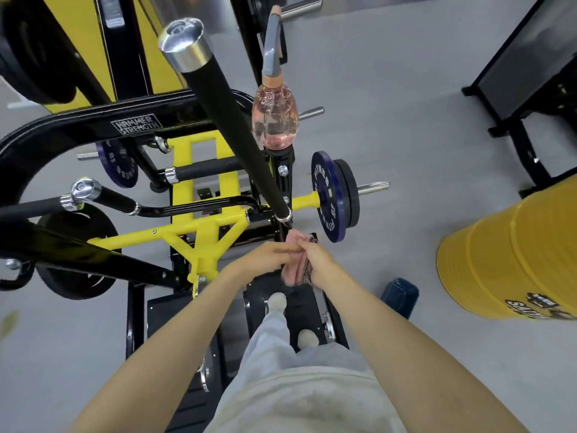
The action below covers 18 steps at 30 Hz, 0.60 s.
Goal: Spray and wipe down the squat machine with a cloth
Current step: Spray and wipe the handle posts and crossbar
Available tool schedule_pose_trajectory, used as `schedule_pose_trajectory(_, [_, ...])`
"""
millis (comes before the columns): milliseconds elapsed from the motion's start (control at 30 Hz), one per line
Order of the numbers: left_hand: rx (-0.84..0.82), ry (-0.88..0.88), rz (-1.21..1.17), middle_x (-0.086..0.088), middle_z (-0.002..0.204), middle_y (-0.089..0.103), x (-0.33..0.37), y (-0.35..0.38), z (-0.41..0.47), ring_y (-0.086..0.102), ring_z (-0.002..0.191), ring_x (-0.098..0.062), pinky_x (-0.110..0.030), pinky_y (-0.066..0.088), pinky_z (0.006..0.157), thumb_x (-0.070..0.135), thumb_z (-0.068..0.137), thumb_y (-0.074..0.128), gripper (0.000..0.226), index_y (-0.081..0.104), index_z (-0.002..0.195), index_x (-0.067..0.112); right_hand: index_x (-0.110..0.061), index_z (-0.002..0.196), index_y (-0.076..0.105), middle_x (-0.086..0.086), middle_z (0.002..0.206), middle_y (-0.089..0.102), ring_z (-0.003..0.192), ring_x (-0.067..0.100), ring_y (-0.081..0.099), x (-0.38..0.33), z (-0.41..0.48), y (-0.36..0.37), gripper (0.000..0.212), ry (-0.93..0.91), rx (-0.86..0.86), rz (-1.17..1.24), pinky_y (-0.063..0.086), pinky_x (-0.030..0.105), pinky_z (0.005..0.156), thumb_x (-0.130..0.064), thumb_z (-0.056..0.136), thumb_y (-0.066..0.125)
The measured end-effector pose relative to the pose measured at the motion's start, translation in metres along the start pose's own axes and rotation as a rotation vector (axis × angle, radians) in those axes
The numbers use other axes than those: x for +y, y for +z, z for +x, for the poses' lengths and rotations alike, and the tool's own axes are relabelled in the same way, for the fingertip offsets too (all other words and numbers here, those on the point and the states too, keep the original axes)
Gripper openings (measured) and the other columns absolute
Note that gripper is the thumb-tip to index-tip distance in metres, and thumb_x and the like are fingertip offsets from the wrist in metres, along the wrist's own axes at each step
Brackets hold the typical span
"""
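I stand on the black footplate [175, 320] of the yellow and black squat machine [203, 242]. Both hands meet low at the base of the long black padded handle bar [231, 120]. A pink cloth [295, 264] with a dark checked edge is bunched between them. My right hand [315, 257] grips the cloth from the right. My left hand [265, 256] pinches its upper part with fingers laid across it. A spray bottle [273, 120] with pink liquid and a grey trigger head stands on top of the machine's black upright, beyond my hands.
A blue weight plate [327, 195] sits on the yellow arm's peg to the right. A yellow drum [512, 260] stands on the grey floor at right, with a dark blue block [401, 295] beside it. Black plates [75, 254] hang at left. A black frame [515, 98] stands far right.
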State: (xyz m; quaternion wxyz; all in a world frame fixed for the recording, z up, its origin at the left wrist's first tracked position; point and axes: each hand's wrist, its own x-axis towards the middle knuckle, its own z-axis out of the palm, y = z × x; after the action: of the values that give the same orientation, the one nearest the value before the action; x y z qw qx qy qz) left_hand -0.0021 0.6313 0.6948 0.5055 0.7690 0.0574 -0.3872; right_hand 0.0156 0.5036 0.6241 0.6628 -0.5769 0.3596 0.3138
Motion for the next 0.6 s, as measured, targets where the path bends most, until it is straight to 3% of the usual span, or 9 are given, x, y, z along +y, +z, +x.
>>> schedule_pose_trajectory(33, [0.018, -0.035, -0.074, 0.007, 0.116, 0.063, 0.000, -0.005, 0.001, 0.059, 0.099, -0.002, -0.004, 0.046, 0.069, 0.009, 0.096, 0.050, 0.034, 0.061, 0.128, 0.018, -0.001, 0.120, 0.059, 0.014, 0.105, 0.067, 0.096, 0.029, 0.066, 0.004, 0.013, -0.003, 0.057, -0.004, -0.017, -0.008, 0.050, 0.046, 0.094, -0.037, 0.076, 0.063])
schedule_pose_trajectory(133, [0.074, -0.129, -0.186, 0.001, 0.116, 0.067, 0.004, -0.016, 0.009, 0.063, 0.106, -0.014, -0.019, 0.048, 0.070, 0.013, 0.096, 0.050, 0.029, 0.066, 0.119, 0.021, 0.002, 0.119, 0.055, 0.009, 0.101, 0.060, 0.089, 0.025, 0.059, -0.024, -0.019, 0.001, 0.035, -0.044, 0.030, -0.012, 0.052, 0.042, 0.088, -0.022, 0.095, 0.050])
schedule_pose_trajectory(233, [0.210, -0.251, -0.103, -0.005, 0.109, 0.070, 0.006, -0.025, 0.026, 0.065, 0.100, -0.022, -0.027, 0.047, 0.074, 0.017, 0.094, 0.051, 0.024, 0.067, 0.111, 0.018, 0.002, 0.131, 0.045, 0.014, 0.123, 0.057, 0.101, 0.029, 0.057, -0.045, -0.017, 0.003, 0.037, -0.041, 0.161, -0.027, 0.047, 0.037, 0.086, -0.018, 0.100, 0.043])
schedule_pose_trajectory(300, [0.299, -0.307, -0.115, -0.006, 0.104, 0.066, 0.005, -0.030, 0.036, 0.063, 0.089, -0.022, -0.028, 0.044, 0.073, 0.011, 0.094, 0.048, 0.025, 0.062, 0.115, 0.014, 0.004, 0.138, 0.037, 0.022, 0.137, 0.049, 0.120, 0.034, 0.053, -0.055, -0.010, 0.006, 0.042, -0.007, 0.180, -0.010, 0.043, 0.037, 0.098, -0.016, 0.101, 0.041])
schedule_pose_trajectory(433, [0.324, -0.332, -0.196, -0.008, 0.104, 0.060, 0.001, -0.045, 0.053, 0.062, 0.085, -0.022, -0.024, 0.041, 0.062, 0.006, 0.095, 0.045, 0.032, 0.053, 0.125, 0.013, 0.006, 0.134, 0.042, 0.022, 0.112, 0.059, 0.100, 0.031, 0.060, -0.063, 0.010, 0.011, 0.040, 0.028, 0.147, -0.020, 0.046, 0.034, 0.091, -0.004, 0.096, 0.048])
schedule_pose_trajectory(600, [0.278, -0.358, -0.155, -0.010, 0.095, 0.060, -0.005, -0.064, 0.070, 0.058, 0.067, -0.012, -0.023, 0.037, 0.059, 0.003, 0.097, 0.042, 0.025, 0.053, 0.117, 0.012, 0.001, 0.129, 0.050, 0.018, 0.128, 0.057, 0.117, 0.032, 0.056, -0.067, 0.037, 0.016, 0.038, -0.043, 0.323, -0.198, 0.043, 0.033, 0.094, -0.003, 0.092, 0.050])
